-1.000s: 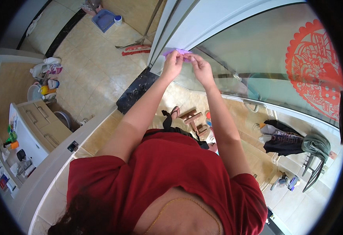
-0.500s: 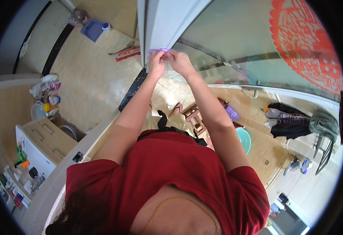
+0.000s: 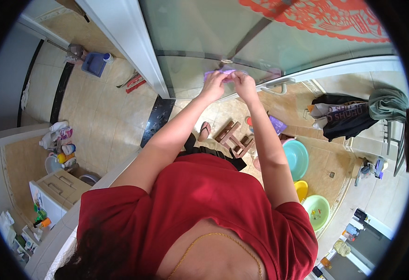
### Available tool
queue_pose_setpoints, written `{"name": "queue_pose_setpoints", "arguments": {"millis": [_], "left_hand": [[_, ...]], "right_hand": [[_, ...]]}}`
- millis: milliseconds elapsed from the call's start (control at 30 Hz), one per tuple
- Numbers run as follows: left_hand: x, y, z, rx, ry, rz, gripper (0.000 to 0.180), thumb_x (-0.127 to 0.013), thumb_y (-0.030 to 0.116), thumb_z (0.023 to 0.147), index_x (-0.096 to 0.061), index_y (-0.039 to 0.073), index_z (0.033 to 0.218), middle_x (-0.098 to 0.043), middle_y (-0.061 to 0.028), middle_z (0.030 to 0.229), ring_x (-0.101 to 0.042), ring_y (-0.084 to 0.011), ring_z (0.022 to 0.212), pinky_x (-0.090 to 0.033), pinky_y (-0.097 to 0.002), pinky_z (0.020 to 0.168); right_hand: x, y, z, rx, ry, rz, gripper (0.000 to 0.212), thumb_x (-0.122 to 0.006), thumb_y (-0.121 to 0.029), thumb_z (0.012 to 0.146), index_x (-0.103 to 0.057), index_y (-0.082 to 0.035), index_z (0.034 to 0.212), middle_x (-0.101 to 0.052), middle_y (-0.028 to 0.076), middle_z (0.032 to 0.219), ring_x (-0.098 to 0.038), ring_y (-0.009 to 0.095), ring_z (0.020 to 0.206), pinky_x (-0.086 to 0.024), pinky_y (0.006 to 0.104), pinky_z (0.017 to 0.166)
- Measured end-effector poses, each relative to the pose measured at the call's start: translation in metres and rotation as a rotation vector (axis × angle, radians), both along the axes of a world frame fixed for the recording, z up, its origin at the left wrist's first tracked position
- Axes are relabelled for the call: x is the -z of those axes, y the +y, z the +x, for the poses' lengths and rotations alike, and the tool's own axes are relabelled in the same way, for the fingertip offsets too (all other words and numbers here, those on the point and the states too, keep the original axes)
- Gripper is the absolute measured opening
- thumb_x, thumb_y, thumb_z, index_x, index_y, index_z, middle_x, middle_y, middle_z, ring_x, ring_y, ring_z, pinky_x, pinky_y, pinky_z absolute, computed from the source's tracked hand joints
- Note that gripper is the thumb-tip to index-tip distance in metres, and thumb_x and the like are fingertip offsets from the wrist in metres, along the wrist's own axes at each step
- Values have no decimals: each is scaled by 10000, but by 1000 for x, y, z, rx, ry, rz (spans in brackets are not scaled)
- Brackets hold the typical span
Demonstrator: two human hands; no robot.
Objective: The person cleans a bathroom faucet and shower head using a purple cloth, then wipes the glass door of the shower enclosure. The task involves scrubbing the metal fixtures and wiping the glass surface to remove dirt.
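Both my arms reach forward to a glass door [image 3: 181,77]. My left hand [image 3: 213,87] has its fingers bent and pinched on a thin purple cloth [image 3: 208,74]. Beside it, nearly touching, my right hand [image 3: 245,87] grips the same cloth with closed fingers. The cloth spreads a little past the fingers in front of the lower glass; whether it presses on the pane I cannot tell. To the right of my right hand is the door's curved handle [image 3: 277,88]. A red paper-cut decoration [image 3: 316,19] covers part of the glass higher up.
A white door frame [image 3: 125,37] stands at left, above a black threshold [image 3: 156,119]. Near my feet are a wooden stool [image 3: 234,139], a teal basin [image 3: 296,160] and a green basin [image 3: 317,212]. Dark clothes [image 3: 347,119] hang at right; a blue dustpan [image 3: 93,64] lies far left.
My hands have moved right with the purple cloth, from beside the white frame to in front of the glass. The view has shifted, showing more of the stool and basins.
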State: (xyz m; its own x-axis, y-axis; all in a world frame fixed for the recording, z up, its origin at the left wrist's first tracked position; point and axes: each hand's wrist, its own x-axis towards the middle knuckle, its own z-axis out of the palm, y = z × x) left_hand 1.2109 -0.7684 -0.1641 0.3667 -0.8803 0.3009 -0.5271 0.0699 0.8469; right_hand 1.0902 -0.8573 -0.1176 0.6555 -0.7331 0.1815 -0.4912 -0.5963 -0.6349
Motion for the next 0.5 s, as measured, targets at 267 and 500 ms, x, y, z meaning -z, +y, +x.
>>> {"name": "queue_pose_setpoints", "arguments": {"millis": [267, 500], "left_hand": [[9, -18, -30, 3, -27, 21, 325, -517, -42, 756, -600, 44, 1058, -574, -157, 1065, -519, -361, 1024, -421, -445, 897], [-11, 36, 27, -244, -25, -16, 304, -509, -96, 727, -604, 44, 979, -590, -142, 974, -546, -354, 945, -423, -444, 839]], "right_hand": [[-1, -7, -14, 66, 107, -55, 250, -523, -212, 931, -646, 3, 896, -650, 238, 822, -642, 399, 800, -507, 442, 691], [4, 34, 51, -215, -146, 105, 182, -522, -140, 922, -632, -1, 967, -660, 219, 884, -647, 383, 838, -513, 433, 735]]}}
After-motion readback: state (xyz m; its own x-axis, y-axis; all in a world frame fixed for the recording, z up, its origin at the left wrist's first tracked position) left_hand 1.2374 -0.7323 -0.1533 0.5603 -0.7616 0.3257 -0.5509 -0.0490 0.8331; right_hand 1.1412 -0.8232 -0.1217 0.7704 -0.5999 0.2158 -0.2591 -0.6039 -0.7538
